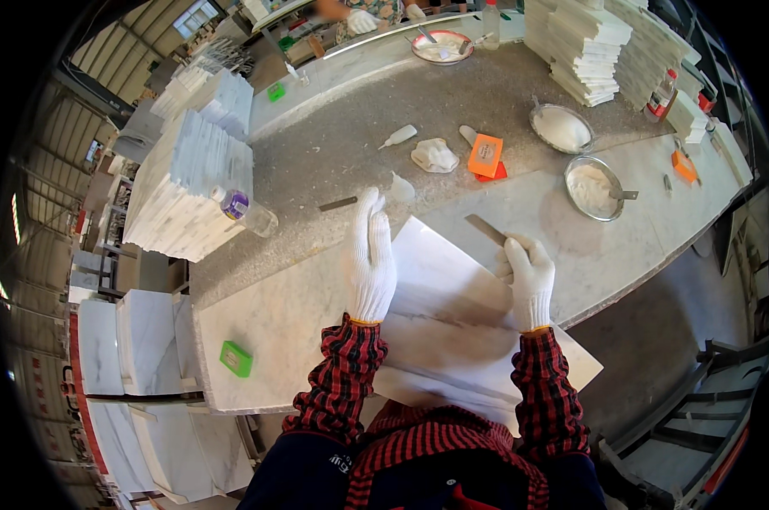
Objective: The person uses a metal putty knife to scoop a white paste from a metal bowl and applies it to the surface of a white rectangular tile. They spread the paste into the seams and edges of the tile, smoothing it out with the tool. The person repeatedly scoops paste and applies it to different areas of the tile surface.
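A white marble slab point(452, 276) with grey veins lies tilted in front of me, its near corner by my apron. My left hand point(370, 259), in a white knitted glove, is at the slab's left edge, fingers stretched out and holding nothing. Gloved likewise, my right hand point(530, 276) grips a flat metal scraper point(486, 229) over the slab's right side. Its blade points up and left. Another thin metal blade point(339, 204) lies on the bench left of my left fingertips. Beyond sit a crumpled white cloth-like lump point(435, 155) and an orange block point(485, 155).
Two metal bowls of white material stand at right; the nearer bowl point(569, 180) has a scraper in it. Stacked stone slabs point(202, 161) rise at left beside a plastic bottle point(250, 214). A green block point(236, 359) lies near left. Across the bench, another person's gloved hand point(363, 21) shows.
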Action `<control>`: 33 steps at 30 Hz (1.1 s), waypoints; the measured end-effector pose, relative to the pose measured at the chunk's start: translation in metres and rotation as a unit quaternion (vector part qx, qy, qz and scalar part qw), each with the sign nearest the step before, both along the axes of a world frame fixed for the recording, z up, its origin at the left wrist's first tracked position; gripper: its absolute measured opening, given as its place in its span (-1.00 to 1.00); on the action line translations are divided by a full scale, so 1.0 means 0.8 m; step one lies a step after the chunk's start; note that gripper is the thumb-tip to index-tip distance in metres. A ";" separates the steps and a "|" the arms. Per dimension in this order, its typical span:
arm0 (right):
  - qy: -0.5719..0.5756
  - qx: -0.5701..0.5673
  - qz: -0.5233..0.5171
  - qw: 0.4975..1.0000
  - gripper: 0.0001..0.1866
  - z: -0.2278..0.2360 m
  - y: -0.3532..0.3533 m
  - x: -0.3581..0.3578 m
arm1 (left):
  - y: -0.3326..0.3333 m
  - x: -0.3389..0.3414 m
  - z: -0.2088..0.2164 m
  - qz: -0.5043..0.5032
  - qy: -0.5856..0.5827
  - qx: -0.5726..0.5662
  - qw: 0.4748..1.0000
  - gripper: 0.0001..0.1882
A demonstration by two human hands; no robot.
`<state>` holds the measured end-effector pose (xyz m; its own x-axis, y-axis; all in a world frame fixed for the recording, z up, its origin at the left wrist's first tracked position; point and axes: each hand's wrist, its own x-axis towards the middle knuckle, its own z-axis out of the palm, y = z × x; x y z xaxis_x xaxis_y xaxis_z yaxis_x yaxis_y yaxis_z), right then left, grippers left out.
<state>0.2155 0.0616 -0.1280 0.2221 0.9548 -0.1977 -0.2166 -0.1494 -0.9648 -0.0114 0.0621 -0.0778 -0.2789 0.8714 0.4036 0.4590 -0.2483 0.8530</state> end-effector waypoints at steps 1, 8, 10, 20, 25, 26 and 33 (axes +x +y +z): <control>0.026 -0.007 -0.013 1.000 -0.71 0.004 -0.001 0.002 | -0.001 0.002 0.001 -0.001 -0.020 0.003 1.000 -0.59; 0.148 0.027 -0.014 0.989 -0.71 0.053 -0.024 -0.019 | -0.007 0.000 0.004 -0.005 -0.044 -0.004 0.999 -0.61; 0.180 0.020 0.015 0.983 -0.71 0.066 -0.029 -0.037 | -0.010 -0.002 0.002 -0.015 -0.058 -0.036 0.998 -0.59; 0.110 0.021 0.113 0.987 -0.75 0.098 -0.043 -0.113 | -0.023 -0.009 0.013 -0.021 -0.166 -0.002 0.986 -0.79; -0.120 0.092 0.163 0.975 -0.76 0.101 -0.040 -0.112 | -0.033 -0.013 0.010 -0.024 -0.128 -0.005 0.992 -0.83; -0.183 0.134 0.168 0.959 -0.77 0.101 -0.038 -0.108 | -0.033 -0.013 0.006 -0.036 -0.120 -0.006 0.992 -0.82; -0.339 0.230 0.083 0.909 -0.77 0.081 -0.026 -0.092 | -0.038 -0.018 0.000 -0.094 -0.131 -0.036 0.986 -0.70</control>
